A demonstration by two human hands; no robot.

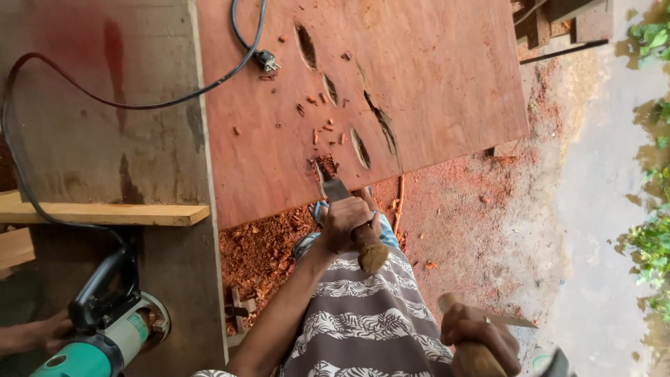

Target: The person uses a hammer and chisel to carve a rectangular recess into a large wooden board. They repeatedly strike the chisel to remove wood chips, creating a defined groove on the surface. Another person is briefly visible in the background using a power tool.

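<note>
My left hand (344,222) grips a chisel (335,190) by its frayed wooden handle. The blade tip rests on the near edge of a reddish plywood sheet (433,77), at a small chipped notch. Several oval slots (360,147) are cut into the sheet, with wood chips scattered around them. Lower right, my right hand (481,334) is closed around the wooden handle of a mallet (474,359), held apart from the chisel. My patterned grey-and-white clothing (363,328) fills the space between my hands.
A teal power router (94,342) sits lower left on a grey board (91,119); another person's hand (38,334) touches it. Its black cord runs up to a plug (266,61) on the plywood. A pale plank (105,213) lies at left. Red sawdust (258,255) covers the ground.
</note>
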